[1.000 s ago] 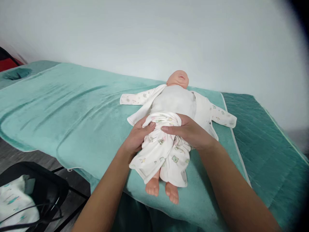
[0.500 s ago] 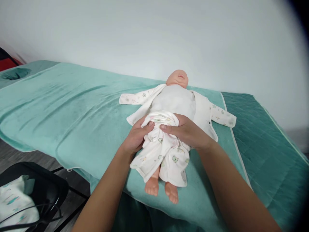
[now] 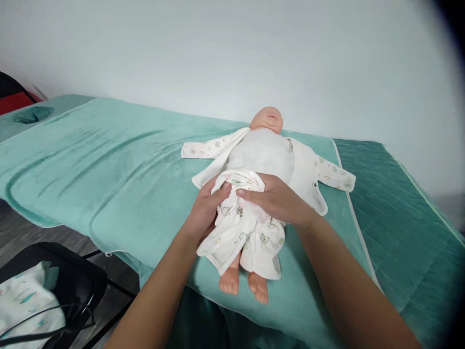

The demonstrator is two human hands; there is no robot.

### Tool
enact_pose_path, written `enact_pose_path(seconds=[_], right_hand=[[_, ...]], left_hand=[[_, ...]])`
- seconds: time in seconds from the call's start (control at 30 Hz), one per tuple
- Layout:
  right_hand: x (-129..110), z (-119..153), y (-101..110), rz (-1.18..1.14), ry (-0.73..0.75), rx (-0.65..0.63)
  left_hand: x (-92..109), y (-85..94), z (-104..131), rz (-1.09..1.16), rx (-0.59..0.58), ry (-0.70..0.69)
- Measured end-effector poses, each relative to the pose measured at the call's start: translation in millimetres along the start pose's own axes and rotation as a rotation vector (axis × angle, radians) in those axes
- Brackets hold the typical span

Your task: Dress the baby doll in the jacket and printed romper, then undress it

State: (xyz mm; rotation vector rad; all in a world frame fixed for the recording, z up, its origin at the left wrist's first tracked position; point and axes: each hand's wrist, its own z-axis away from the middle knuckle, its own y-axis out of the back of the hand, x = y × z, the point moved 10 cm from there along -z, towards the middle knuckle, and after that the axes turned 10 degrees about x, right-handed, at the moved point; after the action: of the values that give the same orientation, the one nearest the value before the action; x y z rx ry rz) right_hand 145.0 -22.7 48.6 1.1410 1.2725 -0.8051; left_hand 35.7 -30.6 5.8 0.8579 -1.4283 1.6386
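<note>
A baby doll (image 3: pixel 268 121) lies on its back, head toward the wall and feet toward me. Its white patterned jacket (image 3: pixel 308 169) is spread open, sleeves stretched to both sides, over a pale torso. White printed pants (image 3: pixel 240 237) cover the legs, with both bare feet showing below the hems. My left hand (image 3: pixel 209 206) is closed on the left side of the bunched waistband, thumb on top. On the right side, my right hand (image 3: pixel 278 196) grips the same waistband, its thumb near the left one. The fingers of both hands are partly hidden behind the cloth.
A light green sheet (image 3: pixel 119 160) covers the bed, wrinkled at left. Darker quilted fabric (image 3: pixel 410 218) shows at right. A white wall (image 3: pixel 218 53) stands behind. At lower left, a black chair (image 3: pixel 76 271) bears a white printed cloth (image 3: pixel 29 305) and dark cables.
Both hands have drawn slightly closer together at the pants' waistband, the right one shifting a little left. The doll stays in place; the camera view has shifted slightly.
</note>
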Motion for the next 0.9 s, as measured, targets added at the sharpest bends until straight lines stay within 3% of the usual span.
enact_pose_path(seconds=[0.23, 0.43, 0.73, 0.9], right_hand=[[4.8, 4.8, 1.1, 0.104, -0.006, -0.069], [8.8, 6.8, -3.8, 0.325, 0.055, -0.158], [11.2, 13.7, -12.5, 0.635, 0.109, -0.259], [13.5, 18.9, -17.2, 0.720, 0.123, -0.312]], left_hand=[[2.9, -7.1, 54.4, 0.034, 0.133, 0.129], [-8.9, 10.1, 101.4, -0.048, 0.246, 0.255], [-17.4, 24.4, 150.6, 0.004, 0.509, 0.263], [-42.2, 41.7, 170.6, 0.040, 0.601, 0.298]])
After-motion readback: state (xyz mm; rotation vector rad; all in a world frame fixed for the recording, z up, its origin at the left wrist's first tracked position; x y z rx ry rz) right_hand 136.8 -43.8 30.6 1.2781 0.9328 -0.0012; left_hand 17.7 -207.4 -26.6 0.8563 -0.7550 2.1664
